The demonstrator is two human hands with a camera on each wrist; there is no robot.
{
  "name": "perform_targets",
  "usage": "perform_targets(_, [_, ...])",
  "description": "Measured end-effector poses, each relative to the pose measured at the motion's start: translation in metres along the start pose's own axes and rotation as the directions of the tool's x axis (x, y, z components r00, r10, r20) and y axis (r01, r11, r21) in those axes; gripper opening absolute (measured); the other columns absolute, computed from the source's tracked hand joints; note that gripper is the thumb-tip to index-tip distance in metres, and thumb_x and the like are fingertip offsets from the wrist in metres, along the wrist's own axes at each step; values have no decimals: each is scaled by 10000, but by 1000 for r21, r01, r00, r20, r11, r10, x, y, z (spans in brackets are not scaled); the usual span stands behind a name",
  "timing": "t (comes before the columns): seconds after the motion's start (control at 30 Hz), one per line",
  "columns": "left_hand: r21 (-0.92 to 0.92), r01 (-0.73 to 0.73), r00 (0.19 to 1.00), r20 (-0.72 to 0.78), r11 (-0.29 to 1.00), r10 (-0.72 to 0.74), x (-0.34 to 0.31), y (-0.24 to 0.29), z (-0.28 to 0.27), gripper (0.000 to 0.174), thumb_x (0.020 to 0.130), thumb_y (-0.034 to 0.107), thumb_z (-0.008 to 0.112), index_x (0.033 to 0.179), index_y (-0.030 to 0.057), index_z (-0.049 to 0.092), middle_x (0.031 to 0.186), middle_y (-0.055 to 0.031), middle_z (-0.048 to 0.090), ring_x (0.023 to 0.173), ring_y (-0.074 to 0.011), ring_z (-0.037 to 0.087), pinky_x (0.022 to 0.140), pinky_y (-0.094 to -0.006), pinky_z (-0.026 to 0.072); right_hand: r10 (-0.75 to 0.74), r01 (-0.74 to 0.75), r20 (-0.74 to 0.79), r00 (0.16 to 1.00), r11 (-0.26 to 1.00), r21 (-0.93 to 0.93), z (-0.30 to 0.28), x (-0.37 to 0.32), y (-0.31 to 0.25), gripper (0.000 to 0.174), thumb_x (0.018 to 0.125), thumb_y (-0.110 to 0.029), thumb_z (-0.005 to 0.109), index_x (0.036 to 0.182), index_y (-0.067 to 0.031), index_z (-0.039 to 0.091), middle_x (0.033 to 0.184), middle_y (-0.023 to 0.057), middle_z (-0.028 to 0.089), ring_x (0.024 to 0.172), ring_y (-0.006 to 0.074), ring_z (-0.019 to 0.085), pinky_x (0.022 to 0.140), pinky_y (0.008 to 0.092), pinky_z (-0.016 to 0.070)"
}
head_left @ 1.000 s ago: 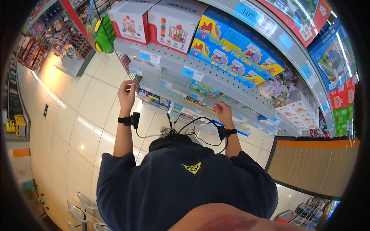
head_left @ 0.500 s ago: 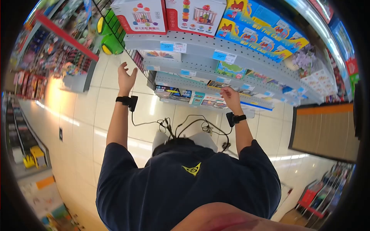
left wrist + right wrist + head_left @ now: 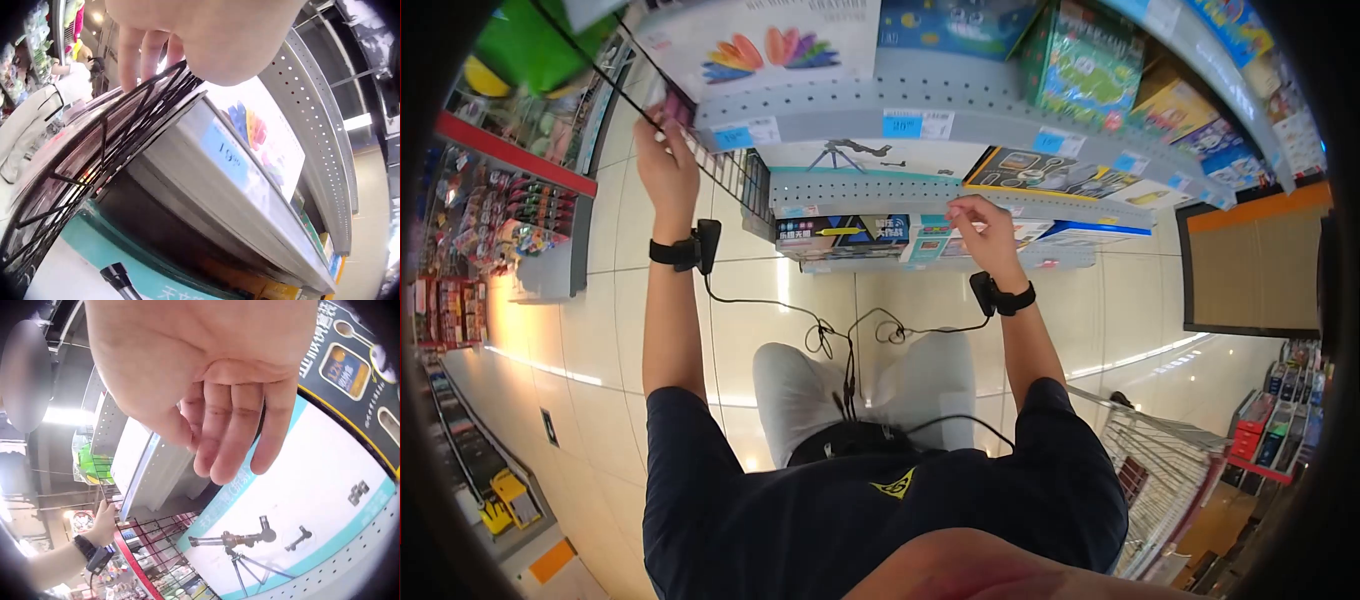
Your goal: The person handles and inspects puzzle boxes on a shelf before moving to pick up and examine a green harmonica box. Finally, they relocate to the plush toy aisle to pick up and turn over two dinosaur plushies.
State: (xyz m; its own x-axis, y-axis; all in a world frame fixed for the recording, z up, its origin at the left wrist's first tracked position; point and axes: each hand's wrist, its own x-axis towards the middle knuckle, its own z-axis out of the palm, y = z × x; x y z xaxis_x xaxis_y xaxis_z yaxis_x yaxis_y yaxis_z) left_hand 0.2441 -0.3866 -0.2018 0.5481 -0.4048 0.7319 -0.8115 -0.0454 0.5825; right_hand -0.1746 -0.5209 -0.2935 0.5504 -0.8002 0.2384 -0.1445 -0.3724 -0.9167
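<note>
At the shelf's left end, my left hand (image 3: 668, 178) holds the edge of a black wire side panel (image 3: 752, 192). From the left wrist, the fingers (image 3: 153, 53) hook over the panel's rim (image 3: 103, 147), beside a shelf edge with a blue price tag (image 3: 225, 155). My right hand (image 3: 988, 235) holds nothing; its fingers are loosely bent in front of the lower shelves. Close behind it in the right wrist view are a white and teal box with a telescope picture (image 3: 312, 481) and a dark box with yellow edging (image 3: 350, 369).
Above stands a white box with colourful petal shapes (image 3: 785, 45), beside a green box (image 3: 1090, 65). Boxes line the lowest shelf (image 3: 850, 232). A wire shopping cart (image 3: 1160, 470) stands behind at the right. A cable (image 3: 770, 302) links both wrist cameras.
The person has lowered toward the bottom shelves, with the knees now in view. My left hand was open in the air and now holds the wire panel. My right hand remains unladen.
</note>
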Motion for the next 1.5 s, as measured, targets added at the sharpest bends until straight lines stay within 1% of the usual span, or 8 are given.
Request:
perform_targets(0.27, [203, -245, 896, -325, 948, 301, 9, -30, 33, 277, 1005, 142, 473, 1223, -15, 539, 1028, -272, 646, 884, -469, 637, 750, -476, 509, -191, 191, -116, 975, 982, -8, 47, -31, 80, 103, 927, -38, 657, 1002, 18, 700, 860, 102, 741, 771, 147, 722, 706, 275, 556])
perform_targets(0.47, [185, -253, 895, -327, 949, 303, 5, -19, 31, 262, 1013, 166, 483, 1214, 20, 567, 1017, -267, 672, 916, -470, 649, 728, -483, 510, -312, 315, -155, 937, 949, -5, 42, -45, 55, 89, 898, -26, 683, 974, 16, 705, 860, 111, 738, 789, 171, 725, 714, 283, 554])
perform_targets(0.7, [188, -161, 928, -305, 969, 213, 4, -19, 33, 284, 1029, 190, 471, 1259, 40, 545, 1021, -256, 688, 903, -459, 664, 739, -492, 521, -686, 572, -362, 631, 727, -381, -31, 5, -67, 125, 855, -68, 715, 970, -21, 712, 865, 109, 737, 777, 227, 719, 725, 306, 541])
perform_targets(0.87, [197, -154, 924, -318, 968, 212, 2, -20, 33, 262, 1021, 192, 488, 1237, 65, 565, 1016, -227, 706, 883, -436, 679, 699, -495, 529, -751, 320, -356, 556, 589, -742, -91, 68, -84, 470, 842, -209, 761, 1244, -18, 611, 1269, 225, 610, 1190, 364, 594, 974, 419, 480])
perform_targets(0.93, [197, -221, 899, -339, 955, 278, 4, -24, 34, 263, 1016, 202, 495, 1238, 81, 569, 1043, -203, 713, 898, -428, 681, 708, -494, 532, -678, 13, -408, 611, 524, -851, -107, 87, -72, 752, 794, -312, 809, 1398, 1, 490, 1403, 344, 439, 1267, 485, 493, 1073, 460, 416])
perform_targets(0.97, [190, -210, 901, -343, 959, 265, 4, -24, 35, 263, 1016, 202, 494, 1238, 81, 569, 1043, -203, 713, 898, -428, 681, 708, -494, 532, -649, -5, -395, 650, 516, -857, -114, 92, -70, 993, 720, -480, 845, 1463, 22, 416, 1416, 436, 354, 1278, 561, 459, 1096, 485, 407])
perform_targets(1.17, [211, -229, 877, -379, 950, 295, 2, -20, 35, 243, 1011, 200, 498, 1215, 94, 578, 998, -188, 713, 853, -420, 677, 682, -503, 520, -418, -136, -514, 749, 662, -737, -120, 98, -71, 1189, 633, -672, 834, 1472, 46, 395, 1430, 467, 328, 1327, 566, 428, 1066, 510, 438])
perform_targets(1.5, [213, -223, 884, -367, 951, 290, 5, -21, 35, 227, 1008, 197, 510, 1185, 69, 569, 933, -218, 690, 843, -438, 655, 677, -515, 510, -515, -123, -476, 714, 576, -808, -119, 113, -61, 1207, 666, -694, 804, 1484, 70, 353, 1391, 475, 355, 1327, 564, 418, 1096, 499, 407])
